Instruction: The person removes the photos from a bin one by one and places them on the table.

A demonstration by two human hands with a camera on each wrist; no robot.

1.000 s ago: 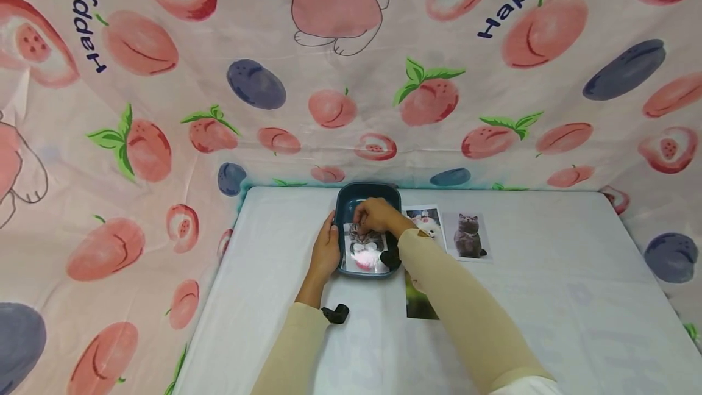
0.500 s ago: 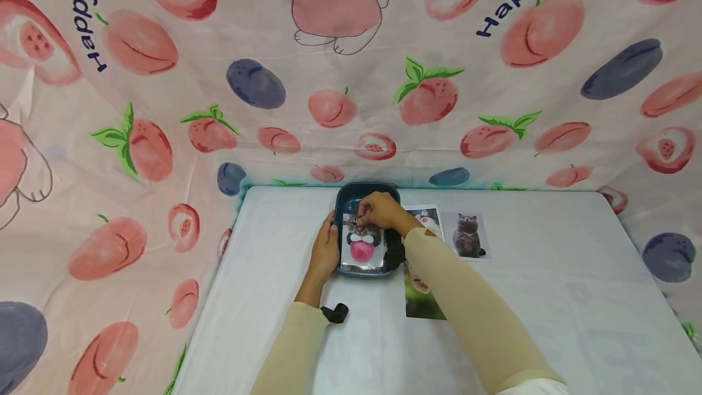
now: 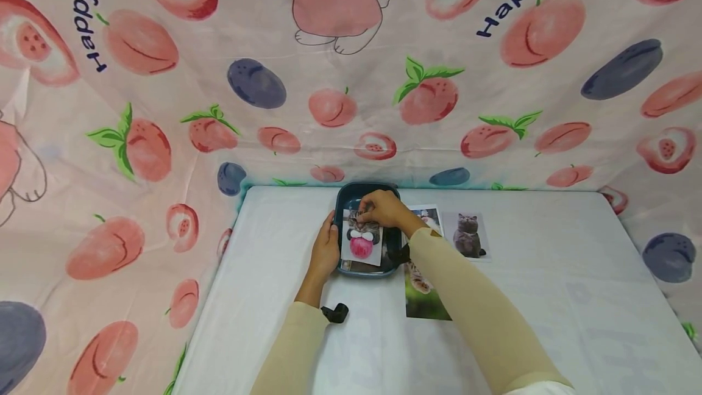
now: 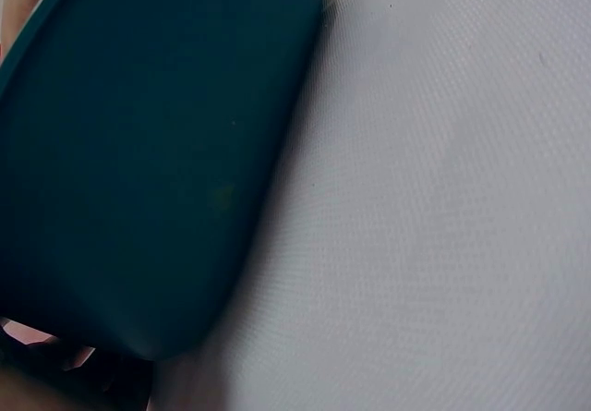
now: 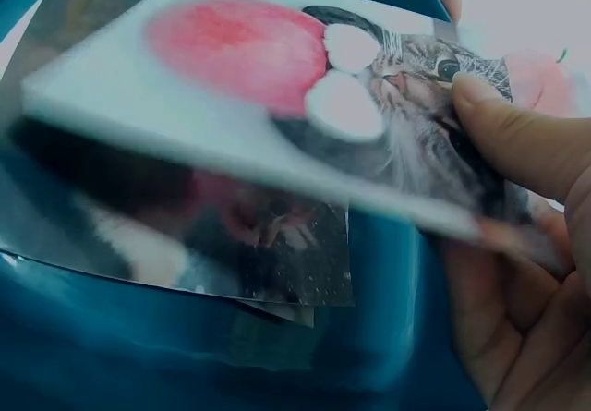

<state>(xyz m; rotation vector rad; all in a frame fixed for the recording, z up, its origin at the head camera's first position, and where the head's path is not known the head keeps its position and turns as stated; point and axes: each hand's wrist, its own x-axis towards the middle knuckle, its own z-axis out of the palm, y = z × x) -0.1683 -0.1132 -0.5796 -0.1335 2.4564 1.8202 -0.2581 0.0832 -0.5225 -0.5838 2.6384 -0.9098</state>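
A dark teal plastic tray [image 3: 343, 200] stands at the table's far edge. My left hand [image 3: 326, 249] holds its left wall, with the thumb at the rim; the left wrist view shows mostly the tray's outer side [image 4: 157, 152]. My right hand [image 3: 381, 209] pinches a photo print [image 3: 363, 247] of a tabby cat with a pink pom-pom, thumb on top and fingers beneath. In the right wrist view this photo [image 5: 231, 51] is tilted, its near end raised over other glossy prints [image 5: 295, 263] lying in the tray.
Right of the tray lie a grey cat photo [image 3: 467, 236], a partly covered photo [image 3: 430, 215] and a green-backed kitten photo [image 3: 425, 297], overlapped by the right sleeve. A fruit-patterned cloth [image 3: 329, 108] hangs behind the white table [image 3: 548, 297].
The pinched cat photo has risen and shifted towards the back, uncovering prints below it in the tray. My right forearm has moved slightly right; the left hand has stayed in place.
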